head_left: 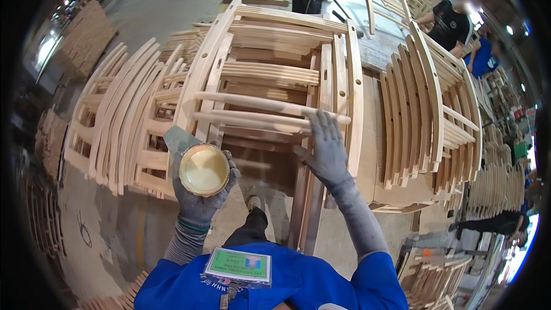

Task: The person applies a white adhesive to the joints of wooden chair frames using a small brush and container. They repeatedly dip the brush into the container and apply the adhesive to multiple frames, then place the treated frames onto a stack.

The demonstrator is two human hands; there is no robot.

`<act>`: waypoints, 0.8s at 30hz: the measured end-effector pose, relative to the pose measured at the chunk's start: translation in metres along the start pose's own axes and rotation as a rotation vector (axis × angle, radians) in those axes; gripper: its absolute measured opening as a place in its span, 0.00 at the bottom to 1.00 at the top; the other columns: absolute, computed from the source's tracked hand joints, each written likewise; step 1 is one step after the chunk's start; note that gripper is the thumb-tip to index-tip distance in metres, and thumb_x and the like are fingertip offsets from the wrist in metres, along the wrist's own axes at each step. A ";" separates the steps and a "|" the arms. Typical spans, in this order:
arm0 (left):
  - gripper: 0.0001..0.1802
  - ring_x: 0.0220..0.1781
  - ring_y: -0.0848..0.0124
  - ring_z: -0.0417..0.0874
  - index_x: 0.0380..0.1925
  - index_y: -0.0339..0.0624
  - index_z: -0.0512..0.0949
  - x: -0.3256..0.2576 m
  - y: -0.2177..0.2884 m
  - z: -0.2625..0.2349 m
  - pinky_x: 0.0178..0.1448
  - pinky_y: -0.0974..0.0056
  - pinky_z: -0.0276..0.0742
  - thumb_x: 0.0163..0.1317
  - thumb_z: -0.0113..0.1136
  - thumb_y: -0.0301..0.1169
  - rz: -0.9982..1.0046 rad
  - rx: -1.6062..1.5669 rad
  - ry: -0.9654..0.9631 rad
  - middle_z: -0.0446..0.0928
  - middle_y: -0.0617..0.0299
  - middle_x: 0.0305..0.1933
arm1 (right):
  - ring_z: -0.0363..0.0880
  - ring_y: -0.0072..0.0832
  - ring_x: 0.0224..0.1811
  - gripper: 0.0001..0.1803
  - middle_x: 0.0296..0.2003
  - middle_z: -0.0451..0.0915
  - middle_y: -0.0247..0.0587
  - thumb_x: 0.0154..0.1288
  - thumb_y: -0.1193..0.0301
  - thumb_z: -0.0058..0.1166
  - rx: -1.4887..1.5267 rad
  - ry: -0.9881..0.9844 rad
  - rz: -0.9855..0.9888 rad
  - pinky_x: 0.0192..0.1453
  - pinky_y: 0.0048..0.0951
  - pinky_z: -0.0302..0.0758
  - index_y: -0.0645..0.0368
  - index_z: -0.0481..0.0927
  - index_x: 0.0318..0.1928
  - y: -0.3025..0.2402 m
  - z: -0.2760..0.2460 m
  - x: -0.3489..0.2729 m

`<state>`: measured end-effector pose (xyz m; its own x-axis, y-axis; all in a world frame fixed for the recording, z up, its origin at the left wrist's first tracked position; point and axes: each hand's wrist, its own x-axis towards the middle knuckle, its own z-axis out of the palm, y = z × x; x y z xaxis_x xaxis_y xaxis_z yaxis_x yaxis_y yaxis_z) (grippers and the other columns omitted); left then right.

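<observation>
My left hand (201, 198), in a grey glove, is closed around a round tub (205, 170) of cream-coloured paste or glue. A flat grey-green piece (180, 139) sticks up beside the tub, its lower end hidden. My right hand (327, 149), also gloved, has its fingers stretched out and thumb apart. Its fingertips touch the right part of two pale wooden rails (258, 104), which look slightly blurred. These cross a stack of ladder-like wooden frames (209, 57) in front of me. The frames have slotted, drilled uprights (354, 80).
More wooden frames stand stacked at the left (117, 121) and right (422, 109). A brown support post (307, 212) rises close in front of my body. Beyond the stack, people work around a pale table (367, 43). Cardboard (376, 138) lies under the right stack.
</observation>
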<state>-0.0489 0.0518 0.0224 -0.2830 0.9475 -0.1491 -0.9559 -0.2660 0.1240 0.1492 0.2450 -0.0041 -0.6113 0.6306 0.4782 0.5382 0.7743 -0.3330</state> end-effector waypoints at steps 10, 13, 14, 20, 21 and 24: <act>0.41 0.58 0.51 0.69 0.64 0.37 0.56 0.112 0.028 -0.018 0.64 0.48 0.65 0.60 0.51 0.55 -0.207 -0.105 -0.022 0.65 0.41 0.57 | 0.72 0.41 0.44 0.23 0.39 0.74 0.45 0.50 0.70 0.55 -0.187 -0.122 -0.017 0.63 0.47 0.61 0.59 0.70 0.50 0.005 0.059 0.034; 0.42 0.58 0.51 0.69 0.64 0.35 0.55 0.136 0.016 -0.010 0.64 0.48 0.66 0.60 0.51 0.55 -0.241 -0.091 -0.076 0.65 0.40 0.56 | 0.73 0.42 0.47 0.22 0.41 0.75 0.46 0.53 0.70 0.55 -0.136 -0.133 0.051 0.62 0.47 0.63 0.58 0.71 0.50 -0.006 0.056 0.033; 0.42 0.58 0.51 0.69 0.64 0.35 0.55 0.143 0.010 -0.006 0.64 0.47 0.66 0.61 0.51 0.55 -0.252 -0.085 -0.099 0.65 0.40 0.56 | 0.73 0.43 0.48 0.22 0.42 0.75 0.47 0.54 0.70 0.55 -0.043 -0.129 0.072 0.62 0.47 0.64 0.58 0.70 0.52 -0.007 0.048 0.034; 0.40 0.61 0.48 0.67 0.63 0.38 0.57 0.180 -0.015 -0.005 0.67 0.43 0.60 0.62 0.41 0.59 -0.181 0.105 -0.073 0.66 0.43 0.58 | 0.74 0.39 0.54 0.29 0.57 0.70 0.52 0.67 0.64 0.48 0.561 0.113 0.393 0.54 0.34 0.73 0.66 0.60 0.63 -0.020 -0.040 0.025; 0.40 0.61 0.49 0.67 0.63 0.38 0.58 0.186 -0.020 -0.001 0.67 0.43 0.60 0.63 0.40 0.60 -0.191 0.143 -0.088 0.66 0.43 0.58 | 0.77 0.38 0.49 0.26 0.57 0.67 0.54 0.71 0.61 0.39 0.527 0.287 0.371 0.51 0.34 0.75 0.67 0.63 0.62 -0.017 -0.048 0.022; 0.32 0.60 0.55 0.71 0.58 0.33 0.63 0.202 -0.034 0.004 0.63 0.49 0.69 0.67 0.39 0.51 -0.194 0.141 -0.266 0.69 0.48 0.58 | 0.79 0.31 0.42 0.17 0.50 0.72 0.52 0.69 0.69 0.44 0.613 0.387 0.471 0.46 0.28 0.79 0.68 0.73 0.52 -0.018 -0.094 0.034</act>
<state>-0.0734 0.2532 -0.0081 -0.0491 0.9960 0.0748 -0.9645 -0.0668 0.2556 0.1731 0.2470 0.0941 -0.1022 0.9168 0.3861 0.2100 0.3993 -0.8924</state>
